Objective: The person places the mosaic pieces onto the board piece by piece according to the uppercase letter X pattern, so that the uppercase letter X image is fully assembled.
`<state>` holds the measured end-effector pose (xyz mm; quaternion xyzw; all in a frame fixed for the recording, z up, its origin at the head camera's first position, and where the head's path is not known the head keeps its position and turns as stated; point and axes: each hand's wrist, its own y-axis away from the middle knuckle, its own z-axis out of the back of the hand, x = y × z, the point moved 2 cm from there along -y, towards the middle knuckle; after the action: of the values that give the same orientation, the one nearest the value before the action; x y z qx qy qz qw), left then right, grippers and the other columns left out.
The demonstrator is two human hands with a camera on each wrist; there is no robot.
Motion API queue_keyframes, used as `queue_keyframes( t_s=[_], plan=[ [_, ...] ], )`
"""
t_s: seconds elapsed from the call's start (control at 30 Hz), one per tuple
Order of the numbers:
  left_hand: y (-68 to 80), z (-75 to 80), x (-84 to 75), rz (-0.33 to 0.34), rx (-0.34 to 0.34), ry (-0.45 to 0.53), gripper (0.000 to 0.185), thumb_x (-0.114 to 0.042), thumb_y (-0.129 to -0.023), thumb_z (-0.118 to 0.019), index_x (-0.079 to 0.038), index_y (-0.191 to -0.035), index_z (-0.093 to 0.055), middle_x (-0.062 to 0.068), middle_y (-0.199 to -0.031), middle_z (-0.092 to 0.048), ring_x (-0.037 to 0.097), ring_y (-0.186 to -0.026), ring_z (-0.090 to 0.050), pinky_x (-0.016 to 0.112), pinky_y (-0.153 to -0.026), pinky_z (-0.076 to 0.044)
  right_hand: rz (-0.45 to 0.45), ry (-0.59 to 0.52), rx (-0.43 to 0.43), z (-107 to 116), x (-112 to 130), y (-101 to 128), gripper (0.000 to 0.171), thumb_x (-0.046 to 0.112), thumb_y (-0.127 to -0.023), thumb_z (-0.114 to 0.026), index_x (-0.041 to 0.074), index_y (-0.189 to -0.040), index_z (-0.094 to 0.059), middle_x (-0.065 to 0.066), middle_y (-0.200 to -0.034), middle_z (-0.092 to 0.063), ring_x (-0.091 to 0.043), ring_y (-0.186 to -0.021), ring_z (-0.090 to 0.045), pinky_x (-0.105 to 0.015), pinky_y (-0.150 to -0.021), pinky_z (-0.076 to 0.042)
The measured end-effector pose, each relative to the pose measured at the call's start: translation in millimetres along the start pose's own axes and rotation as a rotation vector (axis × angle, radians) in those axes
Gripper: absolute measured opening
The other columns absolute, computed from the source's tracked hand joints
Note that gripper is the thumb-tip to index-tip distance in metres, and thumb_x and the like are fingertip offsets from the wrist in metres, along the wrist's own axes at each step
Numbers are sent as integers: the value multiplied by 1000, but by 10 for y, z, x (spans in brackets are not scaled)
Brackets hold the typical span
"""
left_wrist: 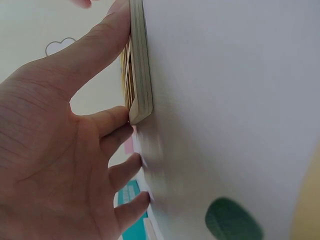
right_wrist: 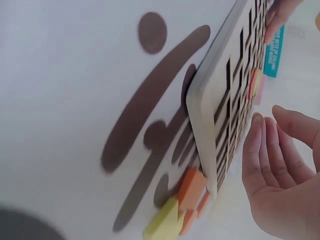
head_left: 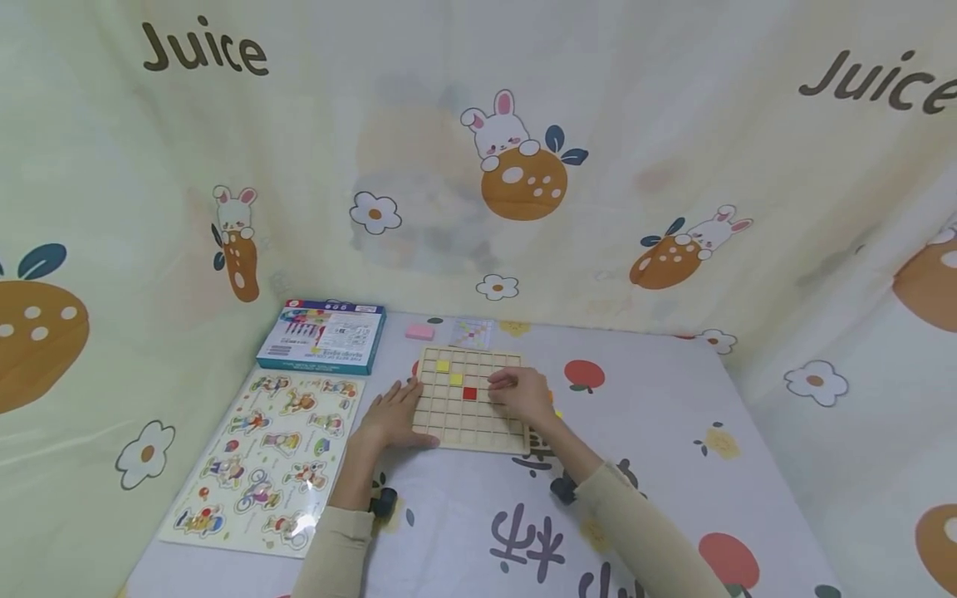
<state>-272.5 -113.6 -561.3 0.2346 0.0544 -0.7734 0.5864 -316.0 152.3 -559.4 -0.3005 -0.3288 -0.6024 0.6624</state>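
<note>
the wooden grid board [head_left: 469, 399] lies flat on the table [head_left: 658, 465], holding only two yellow tiles [head_left: 449, 372] and one red tile [head_left: 469, 394], so most cells look unfilled. the left hand [head_left: 394, 415] rests with straight fingers against the board's left edge, while the right hand [head_left: 523, 393] hovers relaxed and empty over the grid, with loose orange and yellow tiles [right_wrist: 182, 207] waiting beside the board.

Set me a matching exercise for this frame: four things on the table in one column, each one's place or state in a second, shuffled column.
Things:
1. red tile
2. blue box
3. left hand
4. pink block

Places or states:
a. steadies the grid board's left edge
b. lies behind the board
c. sits in a board cell
d. stands behind the picture puzzle

Pairs: 1-c, 2-d, 3-a, 4-b
</note>
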Motion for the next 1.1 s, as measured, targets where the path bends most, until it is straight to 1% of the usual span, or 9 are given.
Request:
queue_keyframes(
  t_s=[0.07,0.2,0.3,0.43,0.6,0.73,0.87,0.97,1.1],
  plan=[
    [-4,-20,6,5,-5,-5,111,-55,-81,-85,-3,-163,-32,15,-171,-26,40,-158,-18,63,-126,-19,16,-3,-21,59,-5,42,22,12,-87,-84,8,-109,-80,4,-90,-78,-13,-83,-74,-37,-81,-61],
    [-24,-57,18,8,-11,-11,111,-56,-80,-85,-4,-163,-32,13,-171,-26,39,-159,-18,63,-126,-18,25,19,-67,187,-39,111,22,13,-87,-85,10,-108,-80,4,-91,-78,-14,-83,-74,-37,-80,-61],
    [-27,-69,22,7,-8,-7,111,-56,-81,-84,-4,-163,-31,13,-172,-26,40,-159,-17,63,-127,-18,0,39,-86,278,-59,173,22,15,-87,-85,12,-108,-80,3,-93,-78,-15,-85,-74,-37,-79,-61],
    [-15,-71,17,10,-4,-1,110,-56,-82,-84,-4,-164,-30,13,-172,-24,39,-159,-16,63,-127,-17,-27,42,-91,373,-123,250,22,14,-88,-84,13,-109,-80,2,-97,-78,-17,-90,-73,-37,-81,-62],
    [-15,-74,39,9,-9,-14,111,-56,-82,-83,-4,-163,-31,14,-171,-25,40,-159,-17,63,-126,-18,-15,28,-84,483,-244,332,23,12,-89,-83,12,-111,-79,1,-98,-78,-19,-93,-74,-39,-83,-63],
    [-19,-57,40,5,-8,-23,112,-58,-81,-83,-4,-164,-30,14,-171,-26,40,-159,-17,63,-126,-18,-11,52,-95,576,-339,388,22,11,-88,-83,11,-110,-78,0,-99,-79,-21,-94,-75,-40,-83,-63],
    [-7,-36,23,3,-6,-24,111,-56,-82,-83,-3,-163,-30,16,-171,-26,41,-158,-18,64,-126,-18,-43,100,-106,650,-456,424,22,11,-88,-83,11,-110,-78,-2,-102,-78,-21,-93,-74,-39,-84,-63],
    [-3,-27,11,1,0,-25,110,-54,-83,-83,-2,-163,-30,16,-171,-25,41,-158,-17,64,-126,-18,-74,164,-108,689,-531,440,25,12,-88,-83,10,-113,-77,-3,-104,-77,-21,-93,-72,-39,-84,-62],
    [-3,-26,4,-9,-2,-23,110,-54,-83,-83,-2,-163,-29,16,-171,-25,42,-158,-17,64,-126,-17,-111,243,-98,722,-605,458,30,12,-85,-85,8,-113,-76,-6,-103,-75,-24,-94,-69,-42,-84,-61]
  ],
)
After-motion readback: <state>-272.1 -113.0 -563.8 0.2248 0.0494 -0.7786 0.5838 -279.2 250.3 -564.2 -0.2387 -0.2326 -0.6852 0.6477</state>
